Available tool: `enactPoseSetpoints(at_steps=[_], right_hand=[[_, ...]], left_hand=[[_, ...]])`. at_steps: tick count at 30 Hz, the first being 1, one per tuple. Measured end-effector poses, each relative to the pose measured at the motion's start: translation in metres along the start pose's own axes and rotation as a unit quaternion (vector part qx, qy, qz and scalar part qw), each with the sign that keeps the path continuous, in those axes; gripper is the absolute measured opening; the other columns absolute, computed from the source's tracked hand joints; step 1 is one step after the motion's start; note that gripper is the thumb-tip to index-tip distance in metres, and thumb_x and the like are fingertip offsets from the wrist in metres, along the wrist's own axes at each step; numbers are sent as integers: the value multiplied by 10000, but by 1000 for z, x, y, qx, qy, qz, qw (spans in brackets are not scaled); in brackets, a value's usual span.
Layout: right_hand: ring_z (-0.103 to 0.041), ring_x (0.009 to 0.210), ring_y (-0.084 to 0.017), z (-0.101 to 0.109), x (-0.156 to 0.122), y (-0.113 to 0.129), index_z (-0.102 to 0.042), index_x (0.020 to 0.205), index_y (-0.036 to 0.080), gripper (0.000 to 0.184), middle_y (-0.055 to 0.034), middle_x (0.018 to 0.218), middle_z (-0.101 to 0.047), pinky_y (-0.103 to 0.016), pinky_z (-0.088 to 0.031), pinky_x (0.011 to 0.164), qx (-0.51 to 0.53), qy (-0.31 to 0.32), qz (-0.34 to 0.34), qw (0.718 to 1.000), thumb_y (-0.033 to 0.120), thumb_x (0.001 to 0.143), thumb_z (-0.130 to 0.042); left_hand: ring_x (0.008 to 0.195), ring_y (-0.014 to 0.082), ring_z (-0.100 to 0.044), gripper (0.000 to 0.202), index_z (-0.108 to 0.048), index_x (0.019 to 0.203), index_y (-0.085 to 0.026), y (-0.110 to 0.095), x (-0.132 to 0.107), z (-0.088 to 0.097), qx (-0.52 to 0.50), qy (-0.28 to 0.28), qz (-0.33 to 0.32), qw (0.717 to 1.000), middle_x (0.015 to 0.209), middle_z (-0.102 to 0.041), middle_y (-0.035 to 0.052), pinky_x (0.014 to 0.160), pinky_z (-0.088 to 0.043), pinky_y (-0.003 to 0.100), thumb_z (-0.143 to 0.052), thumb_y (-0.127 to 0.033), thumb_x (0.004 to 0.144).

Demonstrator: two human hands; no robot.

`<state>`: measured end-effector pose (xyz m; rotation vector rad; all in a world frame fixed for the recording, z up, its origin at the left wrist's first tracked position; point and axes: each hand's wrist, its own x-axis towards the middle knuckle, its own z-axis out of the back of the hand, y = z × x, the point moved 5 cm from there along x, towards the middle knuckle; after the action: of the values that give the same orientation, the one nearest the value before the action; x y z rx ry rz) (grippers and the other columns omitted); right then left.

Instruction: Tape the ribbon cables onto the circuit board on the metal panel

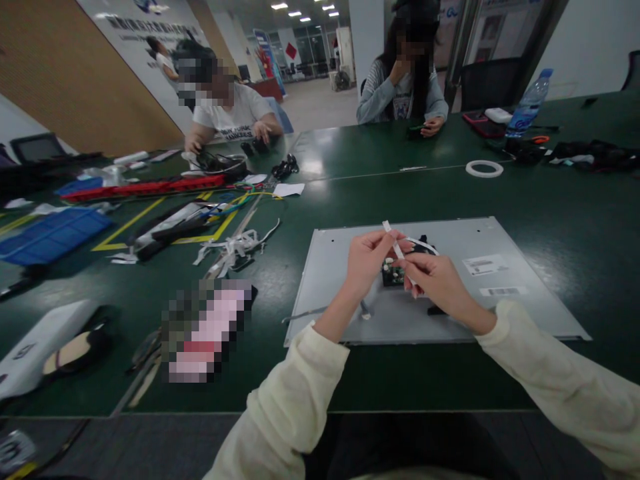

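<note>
Pinched between the fingertips of my left hand [367, 260] is a narrow white strip [394, 241]. My right hand [440, 281] grips the same strip lower down, close beside the left. Another white length curves behind the fingers. Both hands are above a flat grey metal panel [325, 277] that lies on the table. Beneath my fingers sits a small dark circuit board [391, 275], partly hidden by the hands. A short grey cable [365, 311] lies on the panel to its left. Two white labels [485, 265] are stuck at the panel's right.
A pinkish phone [215, 327], blurred out, and crumpled white strips [237, 247] lie to the left. Farther left are a blue basket [60, 233] and a white device [45, 340]. A white ring [484, 175] and a water bottle [531, 103] stand right. Two people sit opposite.
</note>
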<state>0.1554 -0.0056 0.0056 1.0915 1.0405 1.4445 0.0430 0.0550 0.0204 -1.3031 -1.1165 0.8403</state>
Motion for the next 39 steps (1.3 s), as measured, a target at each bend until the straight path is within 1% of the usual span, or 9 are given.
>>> enactPoseSetpoints(at_steps=[6, 11, 14, 18, 22, 29, 31, 34, 39], right_hand=[[-446, 384, -46, -4, 0, -1, -623, 731, 149, 348, 13, 551, -575, -174, -340, 396, 44, 13, -20, 999, 450, 863, -510], [-440, 381, -49, -5, 1, -6, -665, 852, 151, 331, 13, 570, -591, -179, -334, 385, 73, 20, -46, 996, 455, 841, -535], [-431, 376, -47, -5, 2, -6, -670, 852, 149, 331, 13, 571, -589, -181, -334, 385, 80, 20, -50, 995, 453, 834, -540], [-418, 373, -42, -5, 2, -4, -662, 797, 148, 318, 12, 572, -587, -178, -324, 384, 75, 19, -42, 996, 441, 834, -544], [-396, 359, -44, -6, 1, -2, -668, 841, 152, 328, 13, 569, -594, -185, -304, 378, 50, 21, -31, 998, 450, 842, -530], [-388, 353, -47, -9, -1, -4, -659, 802, 155, 345, 17, 549, -590, -189, -292, 379, 54, 28, -25, 998, 465, 849, -515], [-384, 354, -45, -10, -1, -6, -661, 827, 154, 347, 20, 548, -588, -187, -290, 378, 67, 31, -30, 997, 469, 848, -517], [-377, 350, -42, -11, -1, -8, -667, 878, 151, 357, 24, 543, -581, -183, -283, 371, 84, 36, -39, 995, 474, 847, -518], [-381, 350, -37, -12, -1, -5, -667, 865, 145, 359, 19, 549, -583, -178, -284, 368, 99, 41, -42, 993, 474, 848, -521]], left_hand=[[589, 144, -660, 333, -709, 837, -140, -1, -1, 1, 33, -26, -28, 999, 760, -736, 82, 501, -509, 226, -602, -454, 810], [593, 142, -656, 324, -717, 839, -142, -5, -3, 2, 67, -42, -47, 996, 754, -736, 74, 512, -512, 228, -592, -440, 820], [617, 143, -661, 320, -723, 834, -142, -7, -4, 3, 81, -50, -54, 994, 760, -737, 75, 557, -523, 236, -587, -431, 828], [678, 151, -678, 314, -722, 882, -146, -7, -4, 2, 68, -44, -63, 995, 828, -741, 84, 593, -529, 239, -568, -417, 847], [686, 146, -683, 311, -704, 968, -167, -9, -5, 2, 44, -55, -72, 995, 893, -739, 78, 579, -529, 230, -556, -415, 854], [642, 148, -677, 341, -693, 954, -171, -12, -9, 0, 57, -65, -74, 993, 872, -737, 77, 507, -512, 221, -544, -461, 855], [627, 144, -673, 340, -690, 955, -171, -13, -9, 0, 60, -64, -75, 993, 864, -736, 75, 496, -508, 216, -547, -462, 854], [626, 142, -669, 342, -682, 985, -170, -11, -8, 1, 52, -61, -67, 995, 865, -734, 75, 492, -508, 213, -557, -458, 848], [661, 139, -667, 325, -685, 979, -163, -9, -6, 2, 42, -50, -73, 995, 834, -730, 70, 515, -508, 205, -574, -435, 841]])
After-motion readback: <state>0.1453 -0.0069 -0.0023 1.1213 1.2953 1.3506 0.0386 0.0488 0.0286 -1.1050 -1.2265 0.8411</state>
